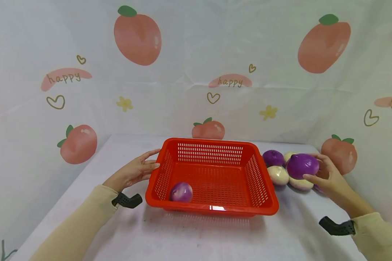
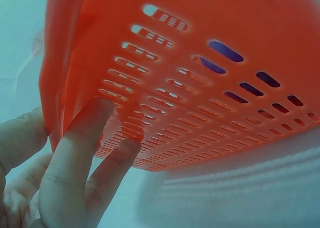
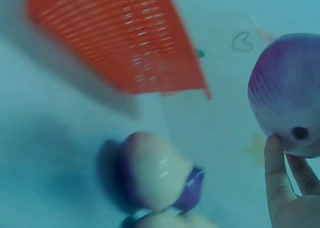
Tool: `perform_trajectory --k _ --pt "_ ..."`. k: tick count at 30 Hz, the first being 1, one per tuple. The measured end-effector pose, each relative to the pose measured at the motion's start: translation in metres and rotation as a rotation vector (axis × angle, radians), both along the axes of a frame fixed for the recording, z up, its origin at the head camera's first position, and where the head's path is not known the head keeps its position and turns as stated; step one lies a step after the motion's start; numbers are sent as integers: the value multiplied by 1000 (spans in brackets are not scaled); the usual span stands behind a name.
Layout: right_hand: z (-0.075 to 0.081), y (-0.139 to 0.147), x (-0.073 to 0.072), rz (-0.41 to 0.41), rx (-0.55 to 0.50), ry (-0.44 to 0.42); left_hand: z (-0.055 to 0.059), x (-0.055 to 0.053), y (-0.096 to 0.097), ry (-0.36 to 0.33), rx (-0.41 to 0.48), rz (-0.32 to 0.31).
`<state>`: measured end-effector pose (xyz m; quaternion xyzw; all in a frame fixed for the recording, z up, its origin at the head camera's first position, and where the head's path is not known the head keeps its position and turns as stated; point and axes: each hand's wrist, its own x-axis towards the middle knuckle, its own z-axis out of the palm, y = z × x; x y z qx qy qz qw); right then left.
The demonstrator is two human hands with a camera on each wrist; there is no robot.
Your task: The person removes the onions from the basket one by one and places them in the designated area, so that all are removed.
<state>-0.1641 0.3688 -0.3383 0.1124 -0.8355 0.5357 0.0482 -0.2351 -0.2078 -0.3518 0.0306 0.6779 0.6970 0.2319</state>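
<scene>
My right hand point(image 1: 326, 177) holds a purple-and-white turnip point(image 1: 302, 166) above a small pile at the right. In the right wrist view, fingertips touch the pale underside of that turnip point(image 3: 290, 93), near a dark spot. On the left side, my left hand point(image 1: 135, 171) grips the rim of a red plastic basket point(image 1: 212, 209). Two of its fingers point(image 2: 75, 163) lie against the slotted outer wall, under the lip, in the left wrist view. Inside the basket, at its near left corner, sits another turnip point(image 1: 181, 192).
Several more turnips lie close together right of the basket, among them a purple one point(image 1: 273, 158) and a pale one point(image 1: 278, 175). A white cloth covers the table point(image 1: 196, 241). Behind it hangs a printed curtain point(image 1: 183, 72) with fruit and hearts.
</scene>
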Motion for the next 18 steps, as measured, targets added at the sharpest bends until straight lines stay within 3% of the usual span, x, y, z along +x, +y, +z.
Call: perform_trajectory --k 3,12,18 --pt "-17 2 7 30 -31 -48 0 0 0 0 10 -2" --pt "-51 -11 20 29 159 -245 0 0 0 0 21 -3" --pt "-64 -17 19 70 160 -176 0 0 0 -4 35 -8"
